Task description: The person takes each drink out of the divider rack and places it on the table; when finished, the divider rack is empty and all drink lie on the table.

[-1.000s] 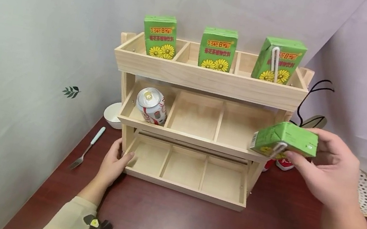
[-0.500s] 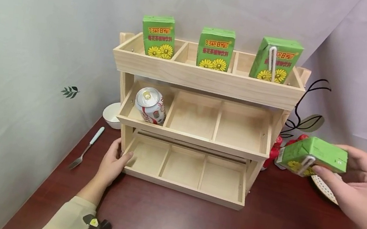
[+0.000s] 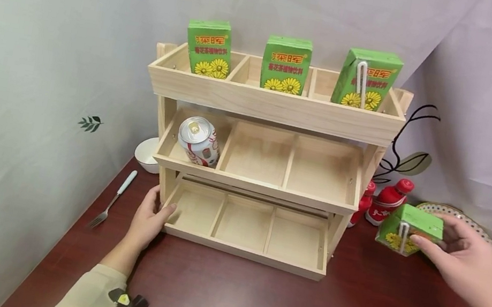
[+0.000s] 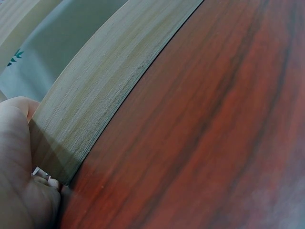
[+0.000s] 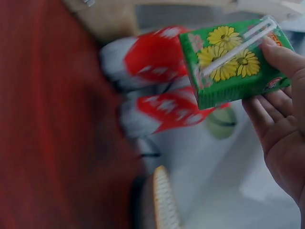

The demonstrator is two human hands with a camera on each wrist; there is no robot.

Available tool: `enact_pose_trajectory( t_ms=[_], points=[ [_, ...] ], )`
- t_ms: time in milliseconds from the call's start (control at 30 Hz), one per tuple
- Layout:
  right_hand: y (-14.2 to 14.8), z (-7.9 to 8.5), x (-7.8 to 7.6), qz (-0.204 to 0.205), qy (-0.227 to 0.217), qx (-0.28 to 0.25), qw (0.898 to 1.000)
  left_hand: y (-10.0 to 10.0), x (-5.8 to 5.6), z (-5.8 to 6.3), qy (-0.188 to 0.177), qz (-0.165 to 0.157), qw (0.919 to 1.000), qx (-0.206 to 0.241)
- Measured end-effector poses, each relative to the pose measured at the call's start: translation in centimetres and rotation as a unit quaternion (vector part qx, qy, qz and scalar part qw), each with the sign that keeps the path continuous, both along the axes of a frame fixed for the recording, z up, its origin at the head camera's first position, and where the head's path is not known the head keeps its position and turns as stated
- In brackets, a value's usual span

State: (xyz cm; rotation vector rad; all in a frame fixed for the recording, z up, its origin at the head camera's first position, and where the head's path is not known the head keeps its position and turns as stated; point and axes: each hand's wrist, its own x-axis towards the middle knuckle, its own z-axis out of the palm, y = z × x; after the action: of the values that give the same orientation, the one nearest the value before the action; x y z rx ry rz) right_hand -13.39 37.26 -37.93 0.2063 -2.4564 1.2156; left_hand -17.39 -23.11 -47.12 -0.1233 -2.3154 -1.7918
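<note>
A three-tier wooden shelf (image 3: 273, 108) stands on the table. My left hand (image 3: 149, 221) grips the left end of its bottom tray, thumb over the front; in the left wrist view the fingers wrap the tray's end (image 4: 90, 102). To the right of the shelf, my right hand (image 3: 464, 261) pinches a green drink carton (image 3: 411, 230) by its right end, above the table. The right wrist view shows the carton's yellow flowers and white straw (image 5: 238, 50). Similar cartons, one (image 3: 285, 65) in the middle, stand in the three top-tier compartments.
A silver-topped can (image 3: 199, 141) stands in the middle tier's left compartment. Red-capped bottles (image 3: 385, 204) and a dotted oval plate (image 3: 482, 232) are behind the held carton. A white bowl (image 3: 147, 152) and a fork (image 3: 113, 200) lie left of the shelf.
My right hand has carried the carton away from the middle tier's right end, rightward and then down beside the bottles and plate. My left hand has kept its hold on the shelf.
</note>
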Motion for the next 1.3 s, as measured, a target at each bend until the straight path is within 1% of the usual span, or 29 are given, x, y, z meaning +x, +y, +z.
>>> enact_pose_trajectory(
  t_ms=[67,133,267,400,533,633,800,867,1000,1067,1300],
  points=[
    [0.4,-1.3,-0.5,0.015,0.001,0.010,1.000,0.0,0.1,0.0,-0.003,0.002,1.0000,-0.002],
    [0.6,-2.4,-0.9,0.019,0.003,0.018,1.000,-0.1,0.1,-0.1,-0.004,0.001,1.0000,-0.005],
    [0.8,-4.2,-1.5,0.033,-0.013,0.002,0.999,0.0,0.0,0.0,0.000,-0.002,1.0000,-0.006],
    [0.7,-5.4,-2.2,0.045,-0.039,-0.011,0.998,0.0,0.0,0.0,-0.001,-0.001,1.0000,0.001],
    [0.7,-6.1,-2.6,0.053,-0.052,-0.015,0.997,0.0,-0.1,0.0,-0.002,-0.003,1.0000,0.007],
    [0.7,-6.6,-2.7,0.059,-0.061,-0.017,0.996,-0.1,-0.1,-0.1,0.001,-0.004,0.9999,0.013],
    [0.8,-7.2,-3.1,0.055,-0.069,-0.005,0.996,-0.2,-0.1,-0.1,0.000,-0.003,0.9999,0.009],
    [0.9,-7.1,-3.3,0.053,-0.071,0.007,0.996,-0.2,-0.1,0.0,0.001,-0.002,1.0000,0.006],
    [0.8,-6.6,-3.6,0.064,-0.064,0.040,0.995,-0.3,-0.1,0.2,0.004,0.001,1.0000,0.001],
    [0.8,-6.4,-3.8,0.063,-0.061,0.055,0.995,-0.3,-0.2,0.2,0.004,-0.001,1.0000,0.001],
    [1.2,-6.3,-4.3,0.031,-0.069,0.098,0.992,0.0,-0.1,0.1,0.002,0.001,1.0000,0.000]
  ],
)
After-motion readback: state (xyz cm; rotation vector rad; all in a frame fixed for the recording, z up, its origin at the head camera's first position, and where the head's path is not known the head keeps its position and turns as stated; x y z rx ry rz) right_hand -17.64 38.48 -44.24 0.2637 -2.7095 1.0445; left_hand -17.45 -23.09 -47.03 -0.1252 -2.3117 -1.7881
